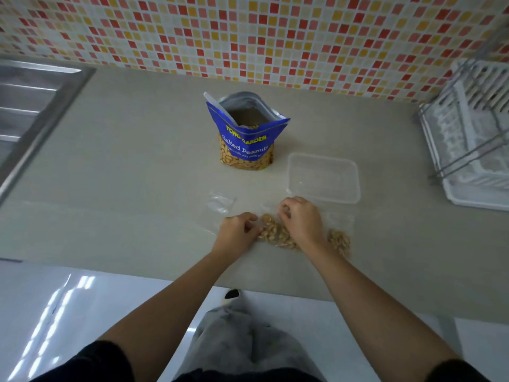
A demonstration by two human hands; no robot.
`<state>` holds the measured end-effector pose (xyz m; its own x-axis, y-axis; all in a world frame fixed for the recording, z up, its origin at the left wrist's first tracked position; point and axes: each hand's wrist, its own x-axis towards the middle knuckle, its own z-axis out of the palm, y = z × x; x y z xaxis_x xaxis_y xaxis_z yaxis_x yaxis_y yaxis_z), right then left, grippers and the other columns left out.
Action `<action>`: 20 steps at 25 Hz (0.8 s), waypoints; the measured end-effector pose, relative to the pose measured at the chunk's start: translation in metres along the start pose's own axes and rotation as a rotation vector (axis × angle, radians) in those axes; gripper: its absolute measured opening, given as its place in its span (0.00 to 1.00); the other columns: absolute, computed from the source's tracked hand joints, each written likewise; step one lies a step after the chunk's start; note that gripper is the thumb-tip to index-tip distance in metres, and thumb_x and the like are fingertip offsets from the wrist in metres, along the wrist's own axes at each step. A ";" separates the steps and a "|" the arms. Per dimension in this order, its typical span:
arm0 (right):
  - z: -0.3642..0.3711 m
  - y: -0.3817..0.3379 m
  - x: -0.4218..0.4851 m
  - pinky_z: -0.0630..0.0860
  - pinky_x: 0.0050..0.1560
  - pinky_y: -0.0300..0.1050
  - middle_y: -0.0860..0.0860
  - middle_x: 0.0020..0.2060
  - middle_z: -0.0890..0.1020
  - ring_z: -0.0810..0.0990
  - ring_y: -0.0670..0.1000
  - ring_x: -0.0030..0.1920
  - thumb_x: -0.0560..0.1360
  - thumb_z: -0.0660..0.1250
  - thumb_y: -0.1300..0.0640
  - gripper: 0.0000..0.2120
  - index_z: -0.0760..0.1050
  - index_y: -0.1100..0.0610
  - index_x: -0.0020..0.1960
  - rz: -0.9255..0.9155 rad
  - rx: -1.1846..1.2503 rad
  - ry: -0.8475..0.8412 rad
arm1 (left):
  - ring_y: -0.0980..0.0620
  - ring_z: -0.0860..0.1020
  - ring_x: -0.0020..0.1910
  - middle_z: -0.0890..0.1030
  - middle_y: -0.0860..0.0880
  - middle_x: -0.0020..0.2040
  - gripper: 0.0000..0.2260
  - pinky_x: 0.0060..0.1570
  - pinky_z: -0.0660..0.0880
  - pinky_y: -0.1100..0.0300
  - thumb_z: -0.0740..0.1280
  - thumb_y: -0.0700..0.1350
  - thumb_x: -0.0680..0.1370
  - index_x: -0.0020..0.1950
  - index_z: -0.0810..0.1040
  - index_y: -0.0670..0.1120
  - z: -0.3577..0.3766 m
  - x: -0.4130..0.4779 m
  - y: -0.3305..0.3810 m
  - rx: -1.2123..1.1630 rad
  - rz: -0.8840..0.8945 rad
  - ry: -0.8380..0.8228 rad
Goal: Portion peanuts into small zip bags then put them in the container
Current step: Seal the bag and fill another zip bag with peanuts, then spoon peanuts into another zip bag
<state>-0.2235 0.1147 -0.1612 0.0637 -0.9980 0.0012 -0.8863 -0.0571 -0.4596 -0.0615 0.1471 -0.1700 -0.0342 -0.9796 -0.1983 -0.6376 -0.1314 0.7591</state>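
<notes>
Peanut-filled zip bag (271, 233): lies flat on table (124, 175) near front edge, pinched at either side by left hand (237, 230) and right hand (298, 220), fingers curled. Probably mid-sealing. May spill nuts if zip stays partly open when lifted toward container (323, 176) at 1 o'clock. Could also drag second filled bag (339, 241), just beside at 3 o'clock.

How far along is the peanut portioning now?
Done: one small clear zip bag of peanuts lies filled at right. In hand: left hand and right hand pinch a second peanut bag. Remaining: an empty clear zip bag; the clear rectangular plastic container looks empty.
</notes>
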 end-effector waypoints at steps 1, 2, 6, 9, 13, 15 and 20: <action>0.001 -0.001 0.001 0.76 0.43 0.51 0.59 0.43 0.81 0.79 0.61 0.44 0.68 0.69 0.62 0.07 0.79 0.60 0.46 -0.026 -0.040 0.000 | 0.47 0.81 0.44 0.84 0.42 0.44 0.14 0.46 0.73 0.64 0.70 0.44 0.73 0.57 0.78 0.41 0.000 0.000 0.001 0.032 0.025 0.004; 0.002 -0.004 0.001 0.76 0.44 0.52 0.59 0.44 0.80 0.78 0.61 0.46 0.68 0.69 0.62 0.10 0.78 0.61 0.48 -0.053 -0.072 0.017 | 0.47 0.81 0.44 0.84 0.42 0.44 0.14 0.47 0.73 0.61 0.69 0.45 0.73 0.57 0.78 0.40 -0.003 0.000 0.002 0.061 0.048 0.017; 0.005 -0.022 0.008 0.76 0.46 0.49 0.57 0.44 0.80 0.78 0.59 0.46 0.68 0.69 0.63 0.10 0.78 0.60 0.50 -0.197 -0.040 0.110 | 0.44 0.81 0.41 0.83 0.41 0.43 0.10 0.45 0.73 0.59 0.67 0.43 0.74 0.53 0.80 0.40 -0.039 0.020 -0.008 0.185 0.169 0.154; 0.020 -0.043 0.026 0.75 0.49 0.50 0.60 0.45 0.79 0.78 0.62 0.47 0.70 0.66 0.63 0.11 0.78 0.62 0.52 -0.204 0.057 0.004 | 0.42 0.80 0.44 0.82 0.40 0.48 0.11 0.48 0.72 0.59 0.66 0.38 0.74 0.54 0.80 0.40 -0.070 0.045 -0.025 0.279 0.152 0.139; 0.050 -0.069 0.035 0.69 0.57 0.50 0.60 0.53 0.76 0.74 0.61 0.55 0.72 0.67 0.55 0.18 0.74 0.62 0.58 -0.153 0.015 -0.226 | 0.43 0.81 0.49 0.83 0.41 0.51 0.13 0.51 0.69 0.59 0.62 0.42 0.71 0.52 0.81 0.41 -0.086 0.065 -0.050 0.442 0.340 -0.045; 0.059 -0.073 0.036 0.69 0.59 0.50 0.60 0.53 0.76 0.74 0.60 0.55 0.71 0.69 0.53 0.19 0.74 0.61 0.58 -0.138 0.036 -0.236 | 0.42 0.80 0.49 0.82 0.42 0.51 0.13 0.51 0.70 0.56 0.66 0.42 0.71 0.54 0.81 0.43 -0.089 0.074 -0.056 0.487 0.378 -0.093; 0.059 -0.080 0.048 0.72 0.55 0.50 0.58 0.48 0.80 0.77 0.58 0.51 0.68 0.71 0.59 0.12 0.75 0.60 0.50 -0.068 0.163 -0.224 | 0.41 0.76 0.49 0.78 0.41 0.49 0.11 0.51 0.70 0.55 0.68 0.42 0.73 0.54 0.79 0.43 -0.097 0.083 -0.054 0.484 0.313 -0.196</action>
<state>-0.1225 0.0734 -0.1770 0.2364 -0.9598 -0.1512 -0.7921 -0.1002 -0.6021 0.0450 0.0577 -0.1673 -0.3881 -0.9082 -0.1564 -0.8504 0.2875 0.4407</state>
